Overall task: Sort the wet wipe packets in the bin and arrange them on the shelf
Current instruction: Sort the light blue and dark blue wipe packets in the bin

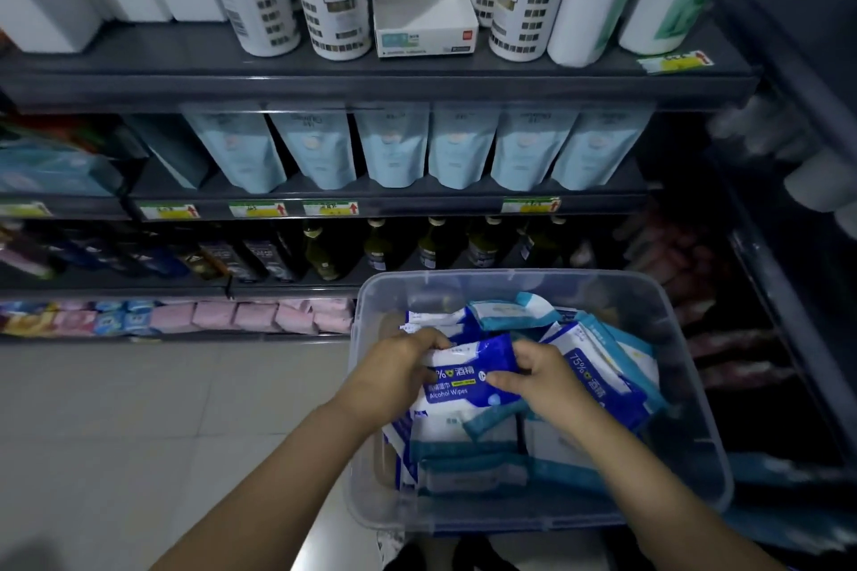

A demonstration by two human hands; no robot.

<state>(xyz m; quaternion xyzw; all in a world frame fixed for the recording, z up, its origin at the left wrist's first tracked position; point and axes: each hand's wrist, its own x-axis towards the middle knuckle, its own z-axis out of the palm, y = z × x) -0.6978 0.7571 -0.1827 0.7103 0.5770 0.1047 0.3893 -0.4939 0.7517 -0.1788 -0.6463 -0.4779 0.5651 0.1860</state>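
A clear plastic bin [686, 389] sits low in front of the shelves, filled with several wet wipe packets, dark blue ones and teal-and-white ones [512, 311]. Both of my hands are inside it. My left hand [394, 373] grips the left end of a dark blue alcohol wipes packet [468, 380], and my right hand [545, 373] pinches its right end, thumb on the front. The packet lies face up on top of the pile. Another blue packet [603, 378] leans just right of my right hand.
Dark shelving rises behind the bin: white tubes and a small white box [424, 21] on top, pale blue pouches [394, 148] below, then bottles [380, 246], then pink packs [259, 315] at floor level. Tiled floor [139, 431] lies to the left.
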